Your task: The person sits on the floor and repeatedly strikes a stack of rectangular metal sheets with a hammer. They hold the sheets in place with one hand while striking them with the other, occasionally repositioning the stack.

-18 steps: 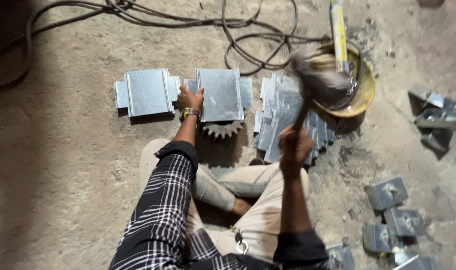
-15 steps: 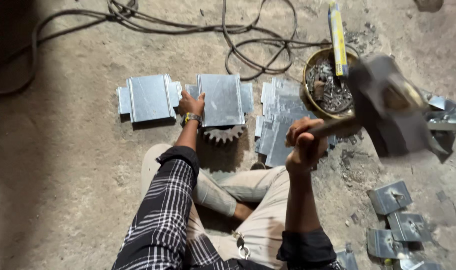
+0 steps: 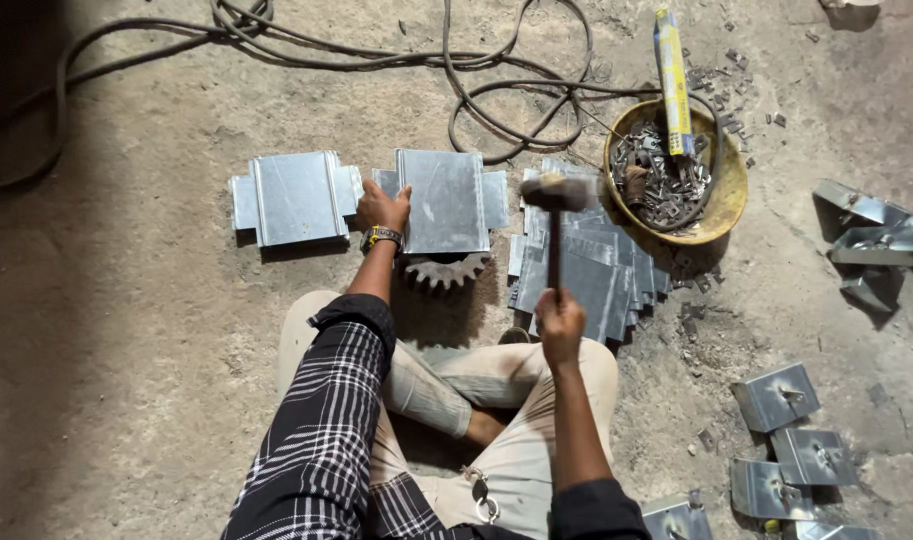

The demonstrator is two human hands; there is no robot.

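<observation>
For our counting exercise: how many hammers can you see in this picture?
1. The hammer is held upright in the right hand, its head above the stack of metal sheets. Others may lie hidden in the yellow bowl.

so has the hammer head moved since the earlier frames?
Yes. The hammer head has swung left, from over the yellow bowl to above the stacked metal sheets.

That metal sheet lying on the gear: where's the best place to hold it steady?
Hold the metal sheet at its left flange, coming from the left, as the left hand does. That side lies farthest from the hammer in the right hand, and pressing flat pins it on the gear.
</observation>
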